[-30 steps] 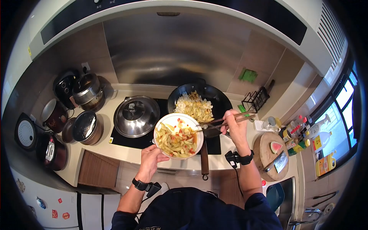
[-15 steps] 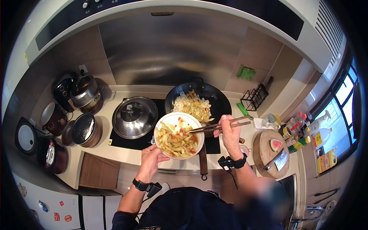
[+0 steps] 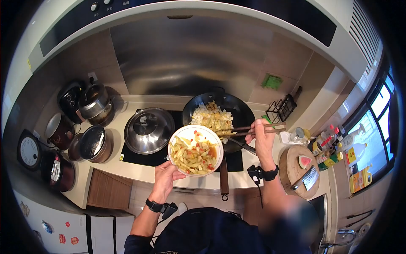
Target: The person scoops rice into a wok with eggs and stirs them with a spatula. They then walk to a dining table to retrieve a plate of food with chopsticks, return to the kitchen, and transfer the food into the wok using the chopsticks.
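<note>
My left hand (image 3: pixel 168 174) grips the lower left rim of a white bowl (image 3: pixel 175 136) and holds it tilted over the front of the hob. Inside lie pale yellow strips of food (image 3: pixel 188 156) with red pieces and some brownish liquid. In my right hand (image 3: pixel 261 139) is a pair of wooden chopsticks (image 3: pixel 241 132), their tips at yellow strips over the wok's near edge. The black wok (image 3: pixel 242 111) stands behind the bowl, with rice and yellow strips (image 3: pixel 213 116) heaped in it. Partly covered by the bowl, its wooden handle (image 3: pixel 224 182) points toward me.
A lidded pan (image 3: pixel 149 130) stands on the left of the hob. Several pots, including a dark pan (image 3: pixel 95 142), crowd the left counter. At right a round chopping board (image 3: pixel 292 169) carries a cleaver (image 3: pixel 308 178) and a watermelon piece (image 3: pixel 304 161), beside several bottles.
My right hand has moved right and slightly away from me, carrying the chopstick tips from the bowl to the wok's near edge. The bowl has shifted slightly left.
</note>
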Tool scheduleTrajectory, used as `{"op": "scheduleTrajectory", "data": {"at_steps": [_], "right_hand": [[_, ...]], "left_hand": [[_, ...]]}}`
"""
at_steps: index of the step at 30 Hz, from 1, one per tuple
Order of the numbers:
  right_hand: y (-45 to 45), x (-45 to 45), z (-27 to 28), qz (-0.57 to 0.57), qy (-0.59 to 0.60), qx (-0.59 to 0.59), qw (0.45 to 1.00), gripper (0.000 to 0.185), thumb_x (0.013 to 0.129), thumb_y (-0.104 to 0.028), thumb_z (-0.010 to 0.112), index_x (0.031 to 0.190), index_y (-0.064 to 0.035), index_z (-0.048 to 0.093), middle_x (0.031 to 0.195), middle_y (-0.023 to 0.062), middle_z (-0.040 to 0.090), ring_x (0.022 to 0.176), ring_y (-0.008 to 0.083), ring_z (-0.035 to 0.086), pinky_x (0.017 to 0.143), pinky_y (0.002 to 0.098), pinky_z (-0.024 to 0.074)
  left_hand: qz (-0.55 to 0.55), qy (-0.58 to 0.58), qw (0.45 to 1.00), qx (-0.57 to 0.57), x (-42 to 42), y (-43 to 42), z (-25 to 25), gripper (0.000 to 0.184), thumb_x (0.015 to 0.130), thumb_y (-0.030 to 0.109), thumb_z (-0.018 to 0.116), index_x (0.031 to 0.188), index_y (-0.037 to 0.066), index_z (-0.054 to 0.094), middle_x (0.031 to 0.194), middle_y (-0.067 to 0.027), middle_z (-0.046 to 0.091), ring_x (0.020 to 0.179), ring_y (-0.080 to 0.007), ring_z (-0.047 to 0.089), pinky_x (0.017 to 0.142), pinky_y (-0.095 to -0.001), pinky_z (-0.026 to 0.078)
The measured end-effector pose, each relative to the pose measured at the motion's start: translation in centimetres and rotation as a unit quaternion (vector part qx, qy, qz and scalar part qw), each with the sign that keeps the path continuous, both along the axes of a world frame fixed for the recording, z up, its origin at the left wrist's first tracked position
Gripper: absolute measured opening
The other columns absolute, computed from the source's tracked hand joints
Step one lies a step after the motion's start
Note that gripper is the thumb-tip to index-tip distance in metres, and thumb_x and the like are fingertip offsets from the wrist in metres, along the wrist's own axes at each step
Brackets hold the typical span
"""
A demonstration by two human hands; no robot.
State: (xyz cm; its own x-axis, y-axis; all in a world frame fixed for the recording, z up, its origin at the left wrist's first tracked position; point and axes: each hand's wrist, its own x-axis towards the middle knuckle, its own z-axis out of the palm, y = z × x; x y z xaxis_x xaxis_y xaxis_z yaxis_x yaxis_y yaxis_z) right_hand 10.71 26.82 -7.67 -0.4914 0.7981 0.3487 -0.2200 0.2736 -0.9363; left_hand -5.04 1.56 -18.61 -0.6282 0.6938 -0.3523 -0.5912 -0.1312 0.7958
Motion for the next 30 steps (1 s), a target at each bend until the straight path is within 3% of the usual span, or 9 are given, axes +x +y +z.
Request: {"op": "scheduleTrajectory", "data": {"at_steps": [1,3,7,12,20,30], "right_hand": [[-0.4,0.3,0.1,0.001,-0.001,-0.001,1.0,0.03,0.098,-0.024,0.049,0.078,-0.0013,0.053,0.061,0.0041,0.055,0.046,0.0091,0.054,0.041,0.0202,0.0419],[-0.8,0.9,0.3,0.133,-0.089,-0.01,0.987,0.029,0.097,-0.024,0.049,0.078,-0.0022,0.053,0.06,0.002,0.054,0.046,0.0073,0.053,0.04,0.0189,0.0404],[-2.3,1.3,1.7,0.192,-0.178,0.008,0.965,0.028,0.097,-0.024,0.051,0.079,-0.0032,0.055,0.061,-0.001,0.052,0.047,0.005,0.051,0.04,0.0179,0.0387],[-3.1,0.4,-0.4,0.216,-0.15,-0.001,0.965,0.028,0.096,-0.023,0.052,0.078,-0.0015,0.055,0.063,0.0011,0.054,0.05,0.0069,0.054,0.043,0.0194,0.0428],[-2.4,0.2,-2.2,0.108,-0.02,0.009,0.994,0.033,0.097,-0.027,0.05,0.077,-0.0012,0.049,0.066,0.006,0.052,0.049,0.0137,0.057,0.04,0.0236,0.0461],[-2.3,-0.1,-1.5,0.006,0.016,-0.066,0.998,0.031,0.098,-0.028,0.05,0.078,-0.003,0.049,0.063,0.0035,0.051,0.047,0.0105,0.055,0.04,0.0213,0.0447]], "left_hand": [[-0.001,0.0,1.0,0.003,0.0,0.0,0.1,0.025,0.085,0.002,0.052,0.105,-0.012,0.058,0.092,-0.0195,0.068,0.072,-0.0243,0.07,0.063,-0.0307,0.06],[-0.004,-0.001,1.0,0.004,0.0,0.0,0.3,0.025,0.086,0.003,0.052,0.105,-0.011,0.058,0.09,-0.0185,0.068,0.071,-0.024,0.07,0.063,-0.0309,0.06],[-0.007,-0.001,1.0,0.015,-0.1,0.0,0.4,0.025,0.085,0.002,0.052,0.105,-0.011,0.058,0.091,-0.0183,0.068,0.072,-0.0239,0.07,0.063,-0.0311,0.06],[-0.021,-0.001,1.0,0.023,0.0,0.0,0.7,0.027,0.085,0.003,0.052,0.108,-0.012,0.057,0.092,-0.0188,0.068,0.072,-0.0242,0.07,0.064,-0.0315,0.06],[-0.019,-0.001,1.0,0.022,0.1,-0.1,0.6,0.028,0.085,0.002,0.052,0.108,-0.012,0.057,0.092,-0.0191,0.068,0.072,-0.0243,0.07,0.064,-0.0317,0.06],[-0.011,-0.005,1.0,0.022,0.4,-0.4,0.5,0.026,0.086,0.003,0.052,0.106,-0.012,0.057,0.09,-0.0193,0.068,0.071,-0.0244,0.07,0.063,-0.0312,0.06]]}}
